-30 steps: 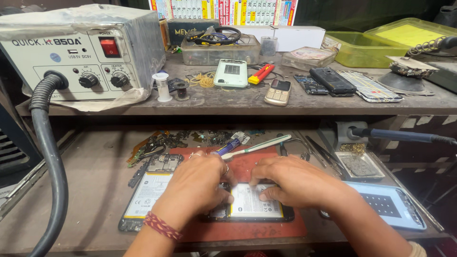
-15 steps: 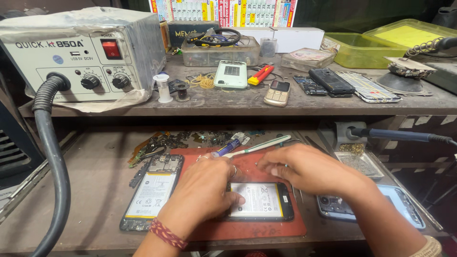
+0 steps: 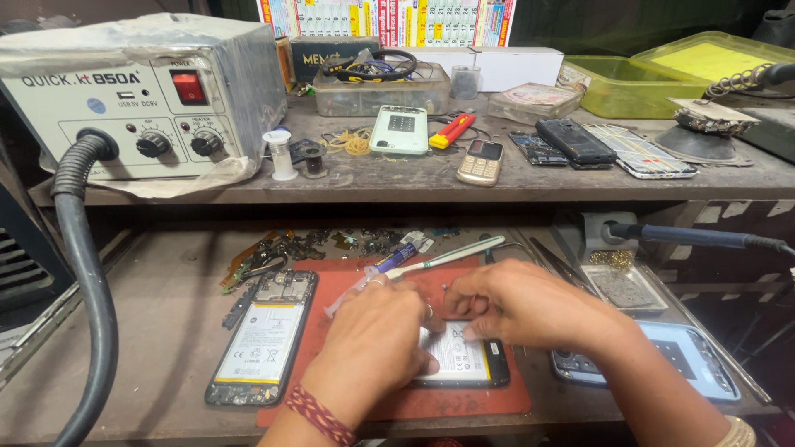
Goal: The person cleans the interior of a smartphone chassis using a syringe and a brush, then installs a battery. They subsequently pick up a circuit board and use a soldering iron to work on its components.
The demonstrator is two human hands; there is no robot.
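At the far left a grey hot-air station [image 3: 141, 99] sits on the upper shelf [image 3: 538, 178], its ribbed hose [image 3: 87, 273] hanging down past the table [image 3: 157, 331]. Next comes an opened phone [image 3: 263, 339] lying face down with its back off, battery and board exposed, half on the red mat [image 3: 464, 401]. The left hand [image 3: 377, 348], a woven band at the wrist, lies curled and palm down over a second opened phone [image 3: 464, 364] in the middle of the mat, fingers pressing on its left part; whether it pinches anything I cannot tell. The right hand [image 3: 517, 302] meets it from the other side, fingertips bent onto the upper edge of that phone's white battery, holding no tool. Just behind the hands lie a toothbrush [image 3: 447, 255] and a syringe [image 3: 385, 265]. Right of the mat is a pale blue back cover [image 3: 687, 360], off its phone. Judging by this, the phone is already opened and its inside is being worked on; closing it remains.
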